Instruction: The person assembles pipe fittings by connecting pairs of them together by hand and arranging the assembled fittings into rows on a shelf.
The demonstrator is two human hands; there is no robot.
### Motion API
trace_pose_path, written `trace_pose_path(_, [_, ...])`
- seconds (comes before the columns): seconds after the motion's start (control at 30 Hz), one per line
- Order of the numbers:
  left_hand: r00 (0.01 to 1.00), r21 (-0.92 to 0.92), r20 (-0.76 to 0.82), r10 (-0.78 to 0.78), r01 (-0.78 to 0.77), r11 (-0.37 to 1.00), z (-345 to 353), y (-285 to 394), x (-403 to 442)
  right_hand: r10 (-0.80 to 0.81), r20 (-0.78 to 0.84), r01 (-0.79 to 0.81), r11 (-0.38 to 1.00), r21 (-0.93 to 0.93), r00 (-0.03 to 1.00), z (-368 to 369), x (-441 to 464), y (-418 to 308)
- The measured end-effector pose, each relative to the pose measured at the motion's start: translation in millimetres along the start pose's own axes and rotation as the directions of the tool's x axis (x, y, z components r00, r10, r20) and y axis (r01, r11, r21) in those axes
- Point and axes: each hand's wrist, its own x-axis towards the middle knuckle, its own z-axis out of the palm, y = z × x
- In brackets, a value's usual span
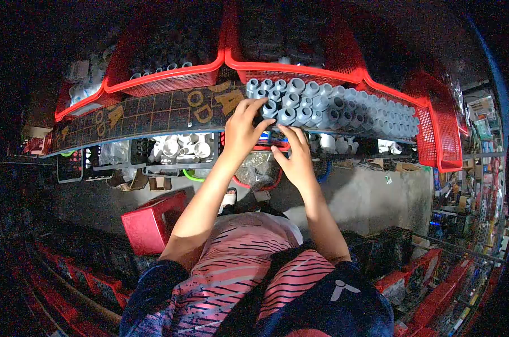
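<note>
Grey plastic pipe fittings (333,106) stand upright in tight rows on the right part of a shelf board. My left hand (243,128) is at the left end of these rows, its thumb and forefinger on either side of one grey pipe fitting (269,108). At the shelf's front edge is my right hand (295,154), fingers apart, its fingertips just in front of the nearest row. Nothing shows between the right fingers. Part of the leftmost fittings is hidden behind the left fingers.
Red baskets (164,78) line the back of the dark board (153,115). Under it stand crates of white fittings (181,147) and a clear bag (258,170). A red stool (148,224) is on the floor at left. Crowded shelves (482,168) are at right.
</note>
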Motion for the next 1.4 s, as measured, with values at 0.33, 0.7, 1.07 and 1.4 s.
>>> trace_pose_path(0.33, [0.993,-0.074,0.066,0.097,-0.092,0.993,-3.7,-8.0,-7.1,0.005,-0.008,-0.005,0.999,0.041,1.0,1.2,1.5,1.1])
trace_pose_path(0.7, [0.992,-0.103,0.052,0.111,-0.106,0.989,-3.4,-7.8,-8.2,0.013,-0.009,-0.012,0.997,0.074,1.0,2.5,1.4,-0.3])
trace_pose_path(1.07, [0.998,-0.088,0.018,0.062,-0.06,0.994,0.5,-3.9,-12.8,0.013,0.011,-0.014,0.997,0.079,1.0,0.1,0.1,0.6])
trace_pose_path(1.4, [0.998,-0.15,-0.006,-0.06,0.058,0.987,-37.6,-1.7,-47.0,0.101,0.389,-0.24,0.915,0.326,0.916,-30.6,-33.4,4.9])
